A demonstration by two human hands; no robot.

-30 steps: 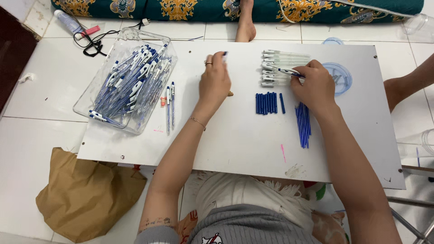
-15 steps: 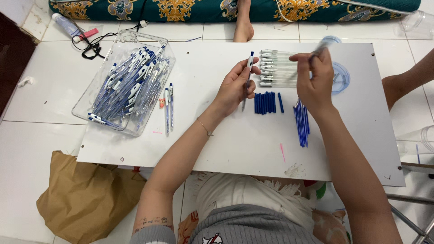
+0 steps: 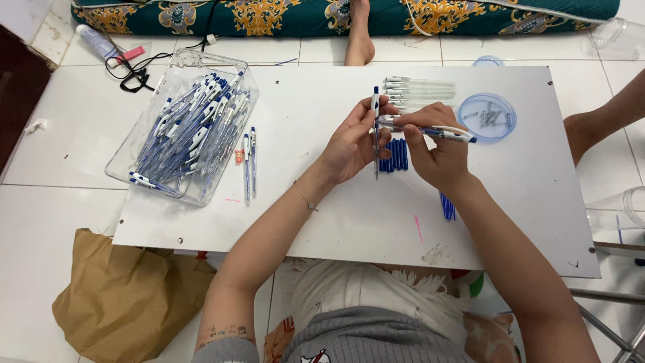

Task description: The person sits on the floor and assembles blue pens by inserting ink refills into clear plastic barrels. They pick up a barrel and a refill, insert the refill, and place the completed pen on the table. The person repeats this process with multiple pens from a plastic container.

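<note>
Above the white board (image 3: 322, 195), both hands gripping pens: left (image 3: 353, 144) upright, right (image 3: 437, 151) crosswise (tip seemingly rightward).

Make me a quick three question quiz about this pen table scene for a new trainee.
1. True or false: the clear tray of blue and white pens lies on the side of the person's left hand.
2. What does the right hand hold? A) scissors B) a pen barrel C) a cup
3. What colour is the round lid holding small parts?

Key: 1 true; 2 B; 3 blue.
</note>
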